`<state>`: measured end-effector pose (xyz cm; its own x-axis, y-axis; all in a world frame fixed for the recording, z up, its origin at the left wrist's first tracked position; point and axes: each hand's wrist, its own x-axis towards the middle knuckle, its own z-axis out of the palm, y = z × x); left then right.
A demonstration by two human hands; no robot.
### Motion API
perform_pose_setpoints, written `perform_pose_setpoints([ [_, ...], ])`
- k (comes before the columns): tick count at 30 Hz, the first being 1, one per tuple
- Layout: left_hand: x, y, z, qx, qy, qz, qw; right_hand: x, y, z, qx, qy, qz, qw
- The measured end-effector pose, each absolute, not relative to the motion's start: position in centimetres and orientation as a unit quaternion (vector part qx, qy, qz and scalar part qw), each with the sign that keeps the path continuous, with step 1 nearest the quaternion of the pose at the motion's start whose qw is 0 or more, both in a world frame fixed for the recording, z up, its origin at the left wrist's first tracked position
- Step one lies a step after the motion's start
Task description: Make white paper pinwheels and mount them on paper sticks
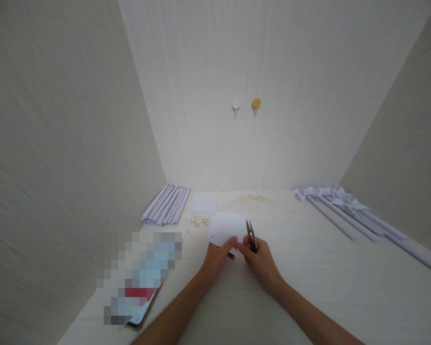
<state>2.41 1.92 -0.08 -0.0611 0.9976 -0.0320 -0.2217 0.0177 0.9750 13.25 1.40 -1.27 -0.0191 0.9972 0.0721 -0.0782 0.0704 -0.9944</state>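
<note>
My left hand (217, 262) pinches the lower edge of a white piece of paper (227, 227), with the thumb on top and fingers underneath. Small cut lines show in the sheet. In my right hand (261, 263) is a pair of small thread snips (250, 234), blades pointing up and away from me, slightly apart. The thumb and forefinger of that hand also touch the paper's lower right corner. Fingers partly hide the snips' handles and the paper's lower edge.
Rolled white paper tubes (167, 205) lie at the back left, beside a flat square sheet (203, 203) and small scraps (199, 220). A blurred-out phone (147, 302) lies front left. Paper sticks with folded tops (339, 218) lie right. Two hooks (256, 104) are on the wall.
</note>
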Motion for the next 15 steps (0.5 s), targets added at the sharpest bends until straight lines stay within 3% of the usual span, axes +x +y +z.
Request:
perform_pose_setpoints([
  [7,2.2,2.1,0.6,0.367,0.452,0.630,0.514,12.8,0.8,-0.3,-0.362,-0.446,0.614,0.541],
  [10,1.7,2.3,1.2,0.326,0.438,0.676,0.495,12.4,0.4,-0.3,-0.320,-0.456,0.659,0.506],
  [15,1.3,2.4,1.8,0.313,0.425,0.688,0.498,12.1,-0.2,-0.1,-0.341,-0.537,0.639,0.434],
])
